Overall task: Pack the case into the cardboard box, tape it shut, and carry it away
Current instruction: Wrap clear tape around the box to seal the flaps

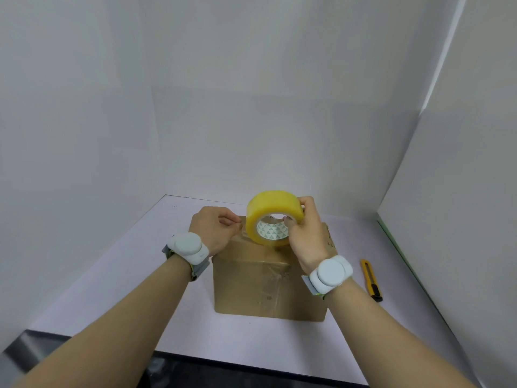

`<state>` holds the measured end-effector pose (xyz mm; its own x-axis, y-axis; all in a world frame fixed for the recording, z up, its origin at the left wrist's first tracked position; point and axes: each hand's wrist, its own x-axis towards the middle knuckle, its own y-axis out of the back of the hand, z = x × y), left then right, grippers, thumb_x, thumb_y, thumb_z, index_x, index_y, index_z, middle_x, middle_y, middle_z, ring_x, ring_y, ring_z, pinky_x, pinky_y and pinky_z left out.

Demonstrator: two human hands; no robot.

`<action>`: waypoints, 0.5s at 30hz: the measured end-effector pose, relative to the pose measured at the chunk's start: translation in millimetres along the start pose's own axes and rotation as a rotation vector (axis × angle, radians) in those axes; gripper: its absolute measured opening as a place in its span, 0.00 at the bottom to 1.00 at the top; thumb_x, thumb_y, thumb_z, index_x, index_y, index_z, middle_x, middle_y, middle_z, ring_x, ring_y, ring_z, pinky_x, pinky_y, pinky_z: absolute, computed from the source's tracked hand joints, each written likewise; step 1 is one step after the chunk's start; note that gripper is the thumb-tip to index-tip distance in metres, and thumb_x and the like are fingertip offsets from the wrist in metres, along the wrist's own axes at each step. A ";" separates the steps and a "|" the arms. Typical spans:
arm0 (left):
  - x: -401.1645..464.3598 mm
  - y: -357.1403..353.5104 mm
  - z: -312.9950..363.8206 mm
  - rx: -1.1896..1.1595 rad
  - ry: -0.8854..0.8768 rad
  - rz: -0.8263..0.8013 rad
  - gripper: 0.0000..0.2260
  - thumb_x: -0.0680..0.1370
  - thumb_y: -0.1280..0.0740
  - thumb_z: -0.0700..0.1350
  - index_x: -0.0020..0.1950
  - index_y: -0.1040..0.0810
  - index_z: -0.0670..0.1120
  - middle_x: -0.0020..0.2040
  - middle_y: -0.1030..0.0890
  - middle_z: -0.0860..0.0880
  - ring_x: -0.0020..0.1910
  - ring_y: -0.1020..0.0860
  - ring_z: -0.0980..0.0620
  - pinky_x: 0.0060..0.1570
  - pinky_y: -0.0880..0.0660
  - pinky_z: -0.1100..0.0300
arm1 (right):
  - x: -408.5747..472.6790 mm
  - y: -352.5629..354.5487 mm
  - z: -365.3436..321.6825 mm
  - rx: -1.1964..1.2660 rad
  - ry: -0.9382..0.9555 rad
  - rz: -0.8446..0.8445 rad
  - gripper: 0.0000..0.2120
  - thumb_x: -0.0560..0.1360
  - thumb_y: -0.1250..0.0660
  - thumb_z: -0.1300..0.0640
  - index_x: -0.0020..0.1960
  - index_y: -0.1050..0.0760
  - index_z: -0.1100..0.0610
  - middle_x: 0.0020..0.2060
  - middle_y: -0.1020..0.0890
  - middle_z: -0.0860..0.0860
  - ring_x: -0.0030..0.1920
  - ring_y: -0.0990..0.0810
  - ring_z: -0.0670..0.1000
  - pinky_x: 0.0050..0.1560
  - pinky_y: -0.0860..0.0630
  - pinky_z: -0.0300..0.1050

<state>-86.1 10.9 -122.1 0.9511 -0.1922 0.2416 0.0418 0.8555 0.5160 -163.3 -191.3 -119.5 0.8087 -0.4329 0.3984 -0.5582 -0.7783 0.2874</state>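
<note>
Now tape roll (pixel 272 219) upright, core facing camera, over closed box (pixel 268 284)

Right hand (pixel 303 233) grips tape roll (pixel 272 219) over closed box (pixel 268 284); left hand (pixel 214 229) seemingly pinching tape end.

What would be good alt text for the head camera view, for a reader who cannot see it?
A right hand grips a yellow roll of packing tape above a closed brown cardboard box while the left hand pinches at the roll's edge. A yellow utility knife lies on the white table right of the box.
</note>
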 end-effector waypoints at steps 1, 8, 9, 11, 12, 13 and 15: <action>1.1 1.2 -0.3 0.022 0.002 0.004 0.03 0.73 0.24 0.46 0.41 0.14 0.55 0.38 0.14 0.56 0.41 0.17 0.60 0.44 0.24 0.69 | -1.5 -0.8 -3.7 -0.023 0.016 -0.009 0.11 0.79 0.35 0.67 0.54 0.30 0.53 0.41 0.22 0.47 0.39 0.23 0.32 0.34 0.30 0.24; 10.3 28.0 -13.5 0.153 0.025 0.068 0.05 0.76 0.27 0.44 0.43 0.15 0.53 0.38 0.16 0.56 0.40 0.18 0.59 0.37 0.31 0.74 | 1.0 0.0 -12.5 -0.206 0.086 -0.064 0.17 0.76 0.39 0.71 0.57 0.29 0.51 0.49 0.21 0.56 0.47 0.22 0.54 0.41 0.31 0.36; 12.3 32.6 -15.6 0.164 0.029 0.077 0.05 0.76 0.27 0.44 0.43 0.14 0.53 0.38 0.16 0.56 0.41 0.18 0.58 0.37 0.31 0.73 | 3.4 3.2 -12.0 -0.240 0.092 -0.065 0.19 0.76 0.39 0.71 0.59 0.28 0.51 0.51 0.21 0.57 0.48 0.23 0.56 0.42 0.30 0.38; 16.2 40.6 -18.3 0.153 0.046 0.086 0.05 0.76 0.27 0.44 0.43 0.15 0.54 0.38 0.15 0.56 0.42 0.18 0.58 0.37 0.31 0.72 | 8.1 8.6 -12.4 -0.302 0.114 -0.078 0.23 0.76 0.39 0.70 0.65 0.26 0.50 0.53 0.22 0.58 0.51 0.23 0.58 0.48 0.29 0.45; 18.3 43.6 -19.5 0.140 0.058 0.085 0.05 0.76 0.27 0.45 0.42 0.15 0.54 0.38 0.15 0.56 0.42 0.17 0.58 0.37 0.31 0.72 | 9.9 10.2 -13.2 -0.339 0.125 -0.082 0.24 0.77 0.39 0.70 0.68 0.26 0.49 0.53 0.23 0.58 0.51 0.24 0.58 0.50 0.30 0.46; 20.2 45.1 -20.5 0.125 0.071 0.076 0.05 0.76 0.27 0.45 0.41 0.15 0.54 0.37 0.15 0.56 0.42 0.17 0.58 0.38 0.30 0.71 | 10.9 12.1 -13.3 -0.371 0.129 -0.079 0.26 0.78 0.39 0.70 0.70 0.26 0.48 0.53 0.24 0.57 0.51 0.25 0.57 0.51 0.30 0.47; 22.6 47.6 -25.0 0.072 0.108 0.048 0.05 0.75 0.26 0.46 0.41 0.15 0.55 0.38 0.14 0.55 0.44 0.16 0.56 0.41 0.27 0.67 | 12.6 13.0 -13.0 -0.411 0.138 -0.072 0.29 0.78 0.38 0.69 0.74 0.27 0.45 0.53 0.26 0.57 0.50 0.26 0.57 0.52 0.30 0.47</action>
<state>-55.0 59.3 -112.6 0.9790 -0.0957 0.1799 -0.0231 0.8252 0.5643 -162.8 -201.0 -99.5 0.8313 -0.2975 0.4696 -0.5516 -0.5461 0.6305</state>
